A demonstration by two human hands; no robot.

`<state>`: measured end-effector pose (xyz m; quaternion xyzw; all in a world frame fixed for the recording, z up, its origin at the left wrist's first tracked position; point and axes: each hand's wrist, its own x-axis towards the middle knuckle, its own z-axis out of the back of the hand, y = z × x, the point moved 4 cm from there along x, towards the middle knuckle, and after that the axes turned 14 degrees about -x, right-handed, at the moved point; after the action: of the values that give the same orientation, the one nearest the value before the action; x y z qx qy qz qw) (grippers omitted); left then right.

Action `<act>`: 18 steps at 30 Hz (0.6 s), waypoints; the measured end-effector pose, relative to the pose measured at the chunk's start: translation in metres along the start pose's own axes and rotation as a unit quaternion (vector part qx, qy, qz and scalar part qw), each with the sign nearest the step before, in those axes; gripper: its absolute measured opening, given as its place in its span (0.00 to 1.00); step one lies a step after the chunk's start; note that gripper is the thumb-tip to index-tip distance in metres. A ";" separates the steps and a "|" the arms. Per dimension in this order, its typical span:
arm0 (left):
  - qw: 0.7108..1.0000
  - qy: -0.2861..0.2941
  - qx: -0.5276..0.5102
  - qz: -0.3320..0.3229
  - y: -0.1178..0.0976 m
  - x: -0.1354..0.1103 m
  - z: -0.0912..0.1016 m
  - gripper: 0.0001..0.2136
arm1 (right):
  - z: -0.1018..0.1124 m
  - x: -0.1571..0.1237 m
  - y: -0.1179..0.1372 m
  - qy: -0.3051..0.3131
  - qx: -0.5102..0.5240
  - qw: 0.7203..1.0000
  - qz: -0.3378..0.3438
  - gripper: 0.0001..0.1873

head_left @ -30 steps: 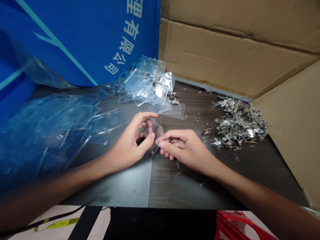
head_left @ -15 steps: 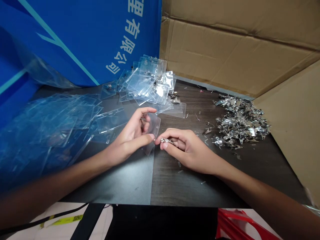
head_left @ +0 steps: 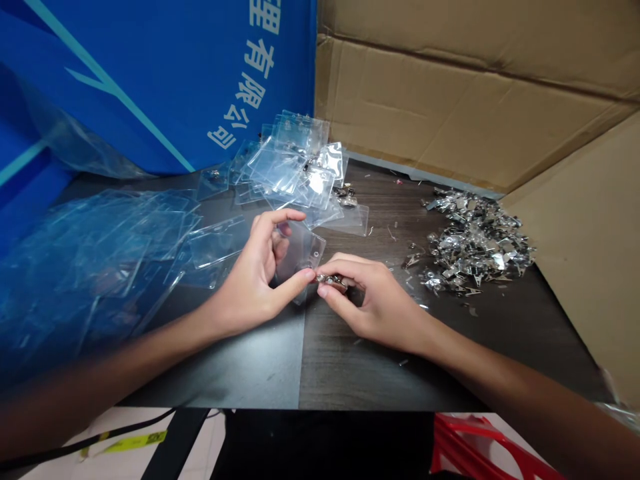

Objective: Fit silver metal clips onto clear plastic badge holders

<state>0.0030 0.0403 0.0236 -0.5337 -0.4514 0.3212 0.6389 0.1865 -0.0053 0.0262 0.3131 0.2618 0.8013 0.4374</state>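
Observation:
A clear plastic badge holder (head_left: 295,252) with small slots along its edge is held in my left hand (head_left: 263,273), the thumb near its slotted edge. My right hand (head_left: 367,297) pinches a metal badge clip (head_left: 334,281) between thumb and forefinger. The clip's end meets my left thumb tip at the holder's edge; whether its strap passes through a slot I cannot tell. To the right lies a heap of metal clips (head_left: 480,247) with clear straps. Behind my left hand is a pile of badge holders (head_left: 295,163), some with clips on them.
More clear holders (head_left: 115,247) spread over the left of the dark table (head_left: 380,380). Cardboard walls (head_left: 425,113) stand behind and to the right, a blue printed panel (head_left: 150,67) at the back left. Small scraps litter the table's middle. A red plastic object (head_left: 480,443) sits below the front edge.
My left thumb has moved right to the clip, and the holder has tilted, its slotted edge showing more. The right hand has turned the clip slightly. The whole view has shifted a little.

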 end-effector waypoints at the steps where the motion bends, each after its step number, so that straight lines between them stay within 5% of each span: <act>1: 1.000 -0.003 0.006 -0.003 0.000 0.000 0.000 0.32 | 0.000 0.000 0.000 -0.001 -0.001 1.000 0.002 0.07; 18: 0.990 -0.019 0.100 -0.094 -0.006 -0.012 -0.002 0.29 | 0.003 -0.001 0.000 -0.032 -0.020 0.999 0.003 0.09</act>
<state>-0.0003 0.0278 0.0263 -0.4164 -0.4774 0.3129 0.7076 0.1891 -0.0057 0.0281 0.3305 0.2312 0.7971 0.4494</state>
